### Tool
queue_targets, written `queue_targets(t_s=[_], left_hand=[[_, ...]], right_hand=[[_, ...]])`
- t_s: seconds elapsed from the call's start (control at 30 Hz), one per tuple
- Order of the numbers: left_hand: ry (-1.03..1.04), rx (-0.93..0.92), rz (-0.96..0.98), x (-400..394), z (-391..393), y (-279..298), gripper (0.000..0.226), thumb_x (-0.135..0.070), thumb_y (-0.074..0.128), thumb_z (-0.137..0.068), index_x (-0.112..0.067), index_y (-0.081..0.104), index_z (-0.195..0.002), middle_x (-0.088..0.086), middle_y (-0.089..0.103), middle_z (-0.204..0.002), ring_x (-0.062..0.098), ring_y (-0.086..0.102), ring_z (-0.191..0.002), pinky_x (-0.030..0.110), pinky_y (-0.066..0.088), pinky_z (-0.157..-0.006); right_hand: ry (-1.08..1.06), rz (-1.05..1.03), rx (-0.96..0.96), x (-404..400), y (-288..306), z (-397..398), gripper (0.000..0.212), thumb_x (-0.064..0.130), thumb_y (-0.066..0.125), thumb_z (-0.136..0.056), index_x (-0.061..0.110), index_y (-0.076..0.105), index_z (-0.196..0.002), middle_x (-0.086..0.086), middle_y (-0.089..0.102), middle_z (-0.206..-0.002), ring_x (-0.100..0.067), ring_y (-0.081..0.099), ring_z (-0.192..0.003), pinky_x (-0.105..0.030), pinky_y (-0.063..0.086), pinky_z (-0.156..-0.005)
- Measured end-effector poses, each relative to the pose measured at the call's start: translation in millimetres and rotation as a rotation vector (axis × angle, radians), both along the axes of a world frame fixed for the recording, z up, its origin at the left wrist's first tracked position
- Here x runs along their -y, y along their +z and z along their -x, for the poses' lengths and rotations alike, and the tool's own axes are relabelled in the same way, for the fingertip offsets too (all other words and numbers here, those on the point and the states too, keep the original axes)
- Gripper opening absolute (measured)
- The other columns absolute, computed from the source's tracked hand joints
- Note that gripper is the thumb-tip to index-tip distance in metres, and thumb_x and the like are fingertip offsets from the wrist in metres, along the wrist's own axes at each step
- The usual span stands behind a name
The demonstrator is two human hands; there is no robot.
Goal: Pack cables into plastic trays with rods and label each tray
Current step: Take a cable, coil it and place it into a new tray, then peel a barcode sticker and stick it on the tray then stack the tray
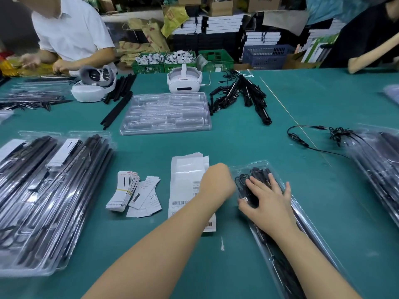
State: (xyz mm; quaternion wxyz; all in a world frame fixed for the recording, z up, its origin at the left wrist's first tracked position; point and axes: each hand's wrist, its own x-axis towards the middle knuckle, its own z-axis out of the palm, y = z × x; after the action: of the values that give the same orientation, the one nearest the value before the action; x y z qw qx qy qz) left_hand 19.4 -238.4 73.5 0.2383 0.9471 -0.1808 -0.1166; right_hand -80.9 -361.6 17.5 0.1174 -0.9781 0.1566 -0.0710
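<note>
Pressing the coiled cable [251, 186] into the far end of the clear tray [319, 240], the right hand [268, 201] lies flat on it with fingers spread and nearly straight, gripping nothing. This tray sits by the near right part of the green worktop [237, 137], slanting toward the near edge, with dark rods dimly visible inside it under the forearm. The left hand [217, 180] hovers just left of the tray, above the barcode label sheet [183, 186]; its fingers are turned away, so I cannot tell whether they are curled or hold anything. To do this well, I would push evenly with the whole palm until the cable seats below the rim — no loop riding over the edge — and steady the tray's left wall with the free hand before taking a label.
</note>
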Motion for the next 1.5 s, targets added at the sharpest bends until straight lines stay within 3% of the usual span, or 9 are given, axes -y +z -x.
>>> queue_targets(t_s=[0.17,0.33,0.63,0.9,1.1,1.17,1.27,1.37,1.5], left_hand=[[-0.019,0.187,0.184,-27.2,1.2,14.8,0.027,-0.017,0.049,-0.097,-0.016,0.070,-0.113,0.000,0.072,-0.110,0.022,0.064,-0.103,0.035,0.052,-0.089],[0.040,0.354,-0.005,-87.0,-7.7,15.3,0.022,-0.023,0.046,-0.097,-0.024,0.068,-0.099,-0.006,0.069,-0.094,0.022,0.064,-0.088,0.032,0.050,-0.070],[0.202,0.172,-0.515,-170.9,-42.1,0.2,0.031,-0.022,0.058,-0.095,-0.015,0.041,-0.069,-0.001,0.045,-0.069,0.023,0.051,-0.070,0.027,0.037,-0.058],[0.218,0.116,-0.512,-170.0,-44.1,-5.9,0.025,-0.023,0.064,-0.092,-0.015,0.045,-0.076,-0.001,0.049,-0.073,0.023,0.054,-0.075,0.027,0.040,-0.061],[0.244,0.239,-0.510,-164.5,-45.3,12.5,0.024,-0.013,0.051,-0.090,-0.015,0.042,-0.068,-0.001,0.051,-0.067,0.016,0.043,-0.054,0.025,0.033,-0.053],[0.257,0.313,-0.419,-156.1,-46.5,25.9,0.018,-0.011,0.050,-0.088,-0.012,0.049,-0.070,0.002,0.056,-0.067,0.021,0.048,-0.056,0.026,0.034,-0.053],[0.242,0.268,0.025,-129.9,-41.6,47.9,0.032,-0.028,0.053,-0.092,-0.008,0.058,-0.066,0.003,0.054,-0.055,0.024,0.048,-0.052,0.024,0.035,-0.049],[0.184,-0.107,0.398,-89.0,-22.1,52.5,0.021,-0.015,0.058,-0.085,-0.008,0.063,-0.066,0.002,0.060,-0.053,0.018,0.063,-0.049,0.020,0.044,-0.045],[0.230,-0.509,0.469,-43.1,-1.1,24.5,0.018,0.003,0.050,-0.089,-0.001,0.056,-0.072,0.020,0.070,-0.062,0.039,0.074,-0.072,0.051,0.062,-0.073]], right_hand=[[0.001,0.068,-0.024,-1.4,0.4,-0.2,0.076,0.072,0.032,-0.082,0.039,0.037,-0.150,0.023,0.030,-0.157,-0.011,0.008,-0.152,-0.058,-0.006,-0.120],[-0.001,0.068,-0.030,-1.8,-0.4,-0.9,0.075,0.071,0.034,-0.082,0.040,0.036,-0.150,0.022,0.030,-0.157,-0.011,0.009,-0.152,-0.051,-0.004,-0.122],[-0.014,0.037,-0.035,-2.9,0.1,-0.1,0.071,0.069,0.040,-0.084,0.040,0.037,-0.150,0.022,0.031,-0.157,-0.010,0.009,-0.152,-0.049,-0.007,-0.122],[-0.006,0.038,-0.049,-1.7,0.1,-0.3,0.072,0.070,0.036,-0.084,0.041,0.036,-0.150,0.022,0.029,-0.157,-0.009,0.007,-0.152,-0.049,-0.007,-0.122],[0.002,0.024,-0.042,-1.5,1.0,0.4,0.069,0.068,0.037,-0.086,0.041,0.035,-0.150,0.022,0.029,-0.158,-0.009,0.006,-0.152,-0.050,-0.007,-0.122],[0.002,0.023,-0.038,-2.0,1.7,0.9,0.069,0.067,0.037,-0.087,0.040,0.036,-0.150,0.022,0.029,-0.158,-0.009,0.006,-0.152,-0.050,-0.008,-0.122],[0.001,0.019,-0.040,-1.9,1.9,0.7,0.069,0.067,0.036,-0.088,0.040,0.035,-0.151,0.021,0.027,-0.158,-0.009,0.005,-0.152,-0.050,-0.008,-0.122],[0.009,0.042,-0.055,-0.9,1.1,0.1,0.068,0.067,0.033,-0.089,0.040,0.032,-0.152,0.022,0.026,-0.159,-0.010,0.004,-0.152,-0.051,-0.007,-0.122],[-0.006,0.049,-0.042,-1.8,-0.7,-0.2,0.065,0.063,0.032,-0.091,0.039,0.036,-0.151,0.022,0.029,-0.158,-0.011,0.006,-0.152,-0.051,-0.006,-0.122]])
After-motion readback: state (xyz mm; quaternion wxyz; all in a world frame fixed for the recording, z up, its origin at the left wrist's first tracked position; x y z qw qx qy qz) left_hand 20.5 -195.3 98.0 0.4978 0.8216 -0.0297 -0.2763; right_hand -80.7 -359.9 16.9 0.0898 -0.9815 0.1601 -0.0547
